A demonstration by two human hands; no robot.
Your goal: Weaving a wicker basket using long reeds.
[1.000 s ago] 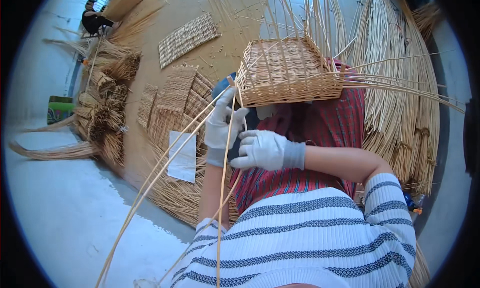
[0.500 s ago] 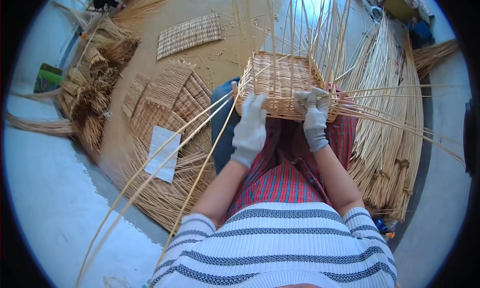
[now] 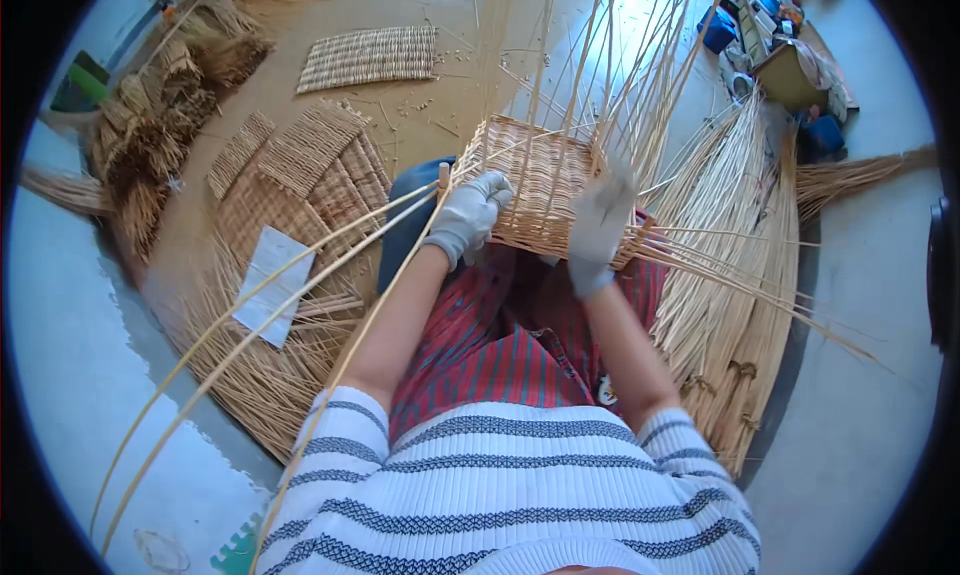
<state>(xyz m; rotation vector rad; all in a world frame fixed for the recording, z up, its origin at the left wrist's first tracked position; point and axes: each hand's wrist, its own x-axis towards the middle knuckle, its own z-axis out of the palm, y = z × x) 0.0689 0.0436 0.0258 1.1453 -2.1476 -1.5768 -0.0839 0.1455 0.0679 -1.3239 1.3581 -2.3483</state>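
A partly woven wicker basket [image 3: 540, 180], shallow and rectangular, rests over my knees with its long stakes standing up from the far and right sides. My left hand [image 3: 470, 213], in a grey-white glove, has its fingers closed over the near left part of the basket's wall. The gloved right hand [image 3: 598, 220] is at the near right side, raised over the wall and smeared by motion, so its fingers do not show clearly. A short peg [image 3: 443, 175] sticks up at the left corner. Long loose canes [image 3: 330, 245] run from that corner toward the lower left.
Woven mats [image 3: 315, 147] and a white sheet [image 3: 273, 283] lie to the left among cut straw. Another mat [image 3: 368, 57] is farther off. Bundled stalks [image 3: 160, 125] line the left; long pale canes [image 3: 740, 245] spread along the right. A yellowish box [image 3: 795, 73] stands far right.
My left hand has gone from loosely raised to closed on the basket's wall. The right hand has lifted off the rim. The basket has tilted, and the whole view has shifted.
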